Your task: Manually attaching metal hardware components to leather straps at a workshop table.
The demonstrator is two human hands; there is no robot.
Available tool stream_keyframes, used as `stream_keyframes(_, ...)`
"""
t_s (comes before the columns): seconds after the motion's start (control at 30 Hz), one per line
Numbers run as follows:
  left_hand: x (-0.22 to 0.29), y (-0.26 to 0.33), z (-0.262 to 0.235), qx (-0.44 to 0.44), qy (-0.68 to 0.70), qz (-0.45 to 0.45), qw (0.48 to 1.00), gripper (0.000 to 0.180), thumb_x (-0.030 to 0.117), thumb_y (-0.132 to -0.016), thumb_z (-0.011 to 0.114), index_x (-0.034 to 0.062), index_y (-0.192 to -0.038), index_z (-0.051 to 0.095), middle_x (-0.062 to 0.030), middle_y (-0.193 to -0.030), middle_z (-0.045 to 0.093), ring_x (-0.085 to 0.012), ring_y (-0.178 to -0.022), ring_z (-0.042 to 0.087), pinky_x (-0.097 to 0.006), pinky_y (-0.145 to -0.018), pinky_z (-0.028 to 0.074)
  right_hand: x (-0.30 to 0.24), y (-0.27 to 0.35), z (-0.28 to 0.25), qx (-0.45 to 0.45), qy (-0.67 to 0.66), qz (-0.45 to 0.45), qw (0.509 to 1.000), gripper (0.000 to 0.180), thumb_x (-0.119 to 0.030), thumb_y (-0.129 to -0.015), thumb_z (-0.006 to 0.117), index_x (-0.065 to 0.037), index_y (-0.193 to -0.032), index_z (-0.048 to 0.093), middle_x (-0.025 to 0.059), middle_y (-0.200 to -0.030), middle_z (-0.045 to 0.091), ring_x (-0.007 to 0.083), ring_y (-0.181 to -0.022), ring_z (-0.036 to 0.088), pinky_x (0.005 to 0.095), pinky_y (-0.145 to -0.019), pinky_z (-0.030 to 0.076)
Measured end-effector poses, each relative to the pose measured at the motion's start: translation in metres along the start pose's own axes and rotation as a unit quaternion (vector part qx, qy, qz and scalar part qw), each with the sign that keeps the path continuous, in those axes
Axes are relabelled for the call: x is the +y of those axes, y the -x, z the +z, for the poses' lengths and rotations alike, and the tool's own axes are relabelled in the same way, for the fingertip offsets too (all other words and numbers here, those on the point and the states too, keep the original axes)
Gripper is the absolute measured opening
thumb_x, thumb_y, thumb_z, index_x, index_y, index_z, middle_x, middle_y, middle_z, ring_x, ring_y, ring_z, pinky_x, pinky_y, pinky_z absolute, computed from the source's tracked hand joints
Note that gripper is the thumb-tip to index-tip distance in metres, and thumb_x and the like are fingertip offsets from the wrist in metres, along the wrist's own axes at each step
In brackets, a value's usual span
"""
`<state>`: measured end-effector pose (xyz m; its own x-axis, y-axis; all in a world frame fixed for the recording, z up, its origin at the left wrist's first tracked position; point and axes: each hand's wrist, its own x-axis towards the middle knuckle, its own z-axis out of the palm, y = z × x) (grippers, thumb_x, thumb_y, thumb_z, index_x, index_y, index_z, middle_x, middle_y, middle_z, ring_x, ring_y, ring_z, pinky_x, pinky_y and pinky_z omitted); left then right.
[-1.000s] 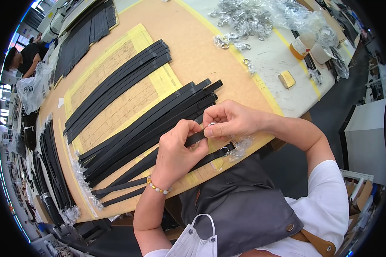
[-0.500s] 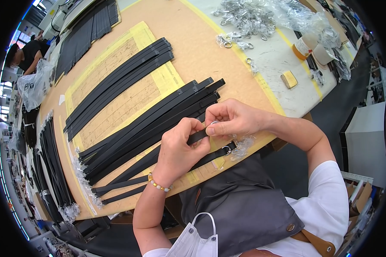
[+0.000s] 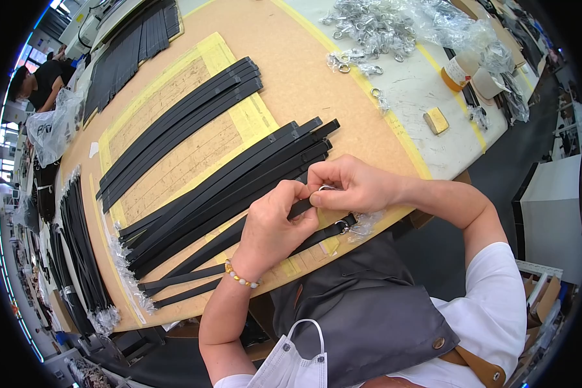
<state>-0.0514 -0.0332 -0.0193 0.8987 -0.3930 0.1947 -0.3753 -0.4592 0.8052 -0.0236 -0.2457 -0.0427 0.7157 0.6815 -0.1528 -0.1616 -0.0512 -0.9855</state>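
Black strap (image 3: 299, 208) held over near edge of table (image 3: 355, 116), pinched by left hand (image 3: 268, 225); its end clamped by right hand (image 3: 357, 187), just beside. Metal piece (image 3: 328, 188) partly hidden by right fingers. More straps (image 3: 233, 184) laid beyond; metal clasps (image 3: 368, 31) heaped far right.

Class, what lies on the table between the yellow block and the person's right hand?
The head view shows it: going from the yellow block to the right hand, pale tabletop, a strip of yellow tape, then tan board.
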Motion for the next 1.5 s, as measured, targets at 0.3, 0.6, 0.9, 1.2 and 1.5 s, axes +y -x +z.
stream_keyframes(0.3,0.003,0.001,0.001,-0.024,0.048,0.020,0.998,0.032,-0.003,-0.076,0.075,0.0007,-0.105,0.062,-0.0043,-0.086,0.068,-0.0080,-0.082,0.067,-0.023,-0.076,0.055,-0.004,0.004,0.007,0.056,0.119,-0.061,0.990,0.014,-0.015,-0.087,0.062,-0.002,-0.092,0.059,0.0000,-0.074,0.054,0.0051,-0.069,0.048,0.0258,-0.060,0.042)
stream_keyframes(0.6,0.004,0.004,-0.018,-0.062,0.210,-0.064,0.974,0.036,-0.009,-0.081,0.068,-0.0060,-0.114,0.055,-0.0052,-0.093,0.063,-0.0068,-0.085,0.060,-0.021,-0.076,0.050,-0.020,0.004,-0.009,-0.059,-0.135,0.028,0.989,0.029,-0.030,-0.098,0.071,-0.003,-0.100,0.061,-0.0022,-0.082,0.060,0.0041,-0.073,0.057,0.0224,-0.064,0.047)
stream_keyframes(0.9,-0.003,0.000,-0.015,-0.118,0.129,-0.057,0.983,0.013,0.008,-0.091,0.069,-0.0041,-0.088,0.065,-0.0027,-0.070,0.062,-0.0040,-0.063,0.050,-0.023,-0.056,0.043,-0.018,0.005,-0.015,-0.065,0.162,-0.085,0.981,0.025,-0.021,-0.094,0.075,-0.001,-0.094,0.060,0.0012,-0.076,0.061,0.0070,-0.069,0.054,0.0257,-0.061,0.044)
stream_keyframes(1.2,-0.001,0.002,-0.009,-0.090,0.042,0.037,0.994,0.012,0.006,-0.080,0.071,-0.0015,-0.077,0.062,-0.0096,-0.063,0.056,-0.0176,-0.053,0.051,-0.029,-0.052,0.041,-0.009,0.003,-0.012,-0.075,0.256,-0.166,0.949,0.027,-0.025,-0.092,0.076,-0.001,-0.095,0.065,0.0078,-0.078,0.062,0.0170,-0.070,0.059,0.0318,-0.063,0.046)
stream_keyframes(1.5,0.002,0.005,-0.012,-0.124,0.113,0.065,0.984,0.014,0.008,-0.082,0.070,0.0010,-0.073,0.062,-0.0078,-0.060,0.054,-0.0168,-0.051,0.049,-0.029,-0.050,0.039,-0.017,0.006,-0.009,-0.151,0.130,-0.125,0.972,0.029,-0.028,-0.094,0.074,0.000,-0.090,0.065,0.0066,-0.074,0.057,0.0169,-0.067,0.053,0.0308,-0.061,0.042)
